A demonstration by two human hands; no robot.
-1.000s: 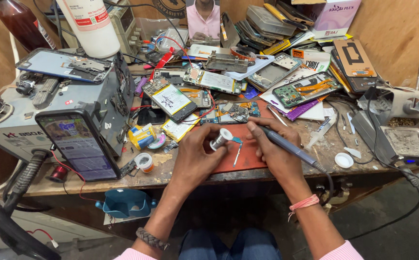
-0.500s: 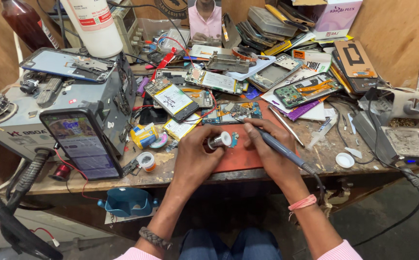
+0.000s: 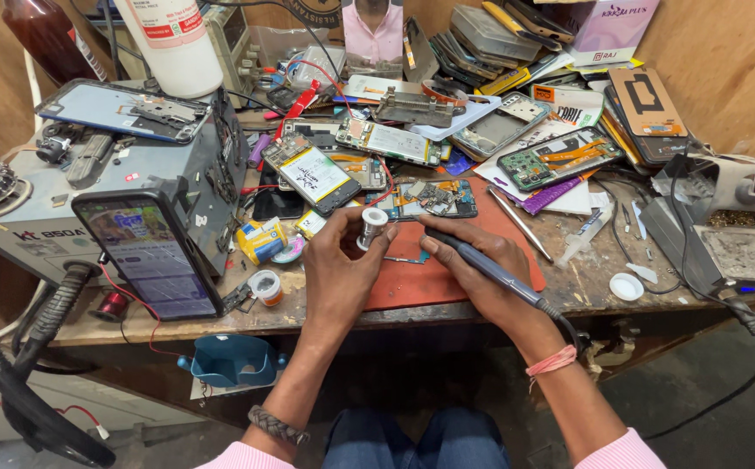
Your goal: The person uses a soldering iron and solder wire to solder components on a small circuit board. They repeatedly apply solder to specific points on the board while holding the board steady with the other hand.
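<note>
— What is held in the left hand (image 3: 338, 274)?

— A small spool of solder wire (image 3: 371, 227) is gripped between its thumb and fingers, raised just above the red work mat (image 3: 499, 260) at the front of the workbench (image 3: 586, 291).

— And the right hand (image 3: 481, 269)?

— It is closed around a soldering iron (image 3: 481, 263), held like a pen. The tip is pointed left and brought down close to a small circuit board (image 3: 408, 257) lying on the mat, just beside the spool. Whether the tip is touching the board cannot be told. A dark cable is seen running from the iron past the wrist, where a pink thread band (image 3: 551, 360) is worn.

— What is seen around the hands?

— A larger stripped circuit board (image 3: 434, 198) is laid at the far edge of the mat. A phone with a lit screen (image 3: 156, 252) is propped against a grey hot-air rework station (image 3: 56, 217) to the left. A small round tin (image 3: 266, 285) is set near the left wrist. An opened phone with its battery exposed (image 3: 316, 174) is lying behind it, and a white cap (image 3: 627, 287) is resting well to the right.
</note>
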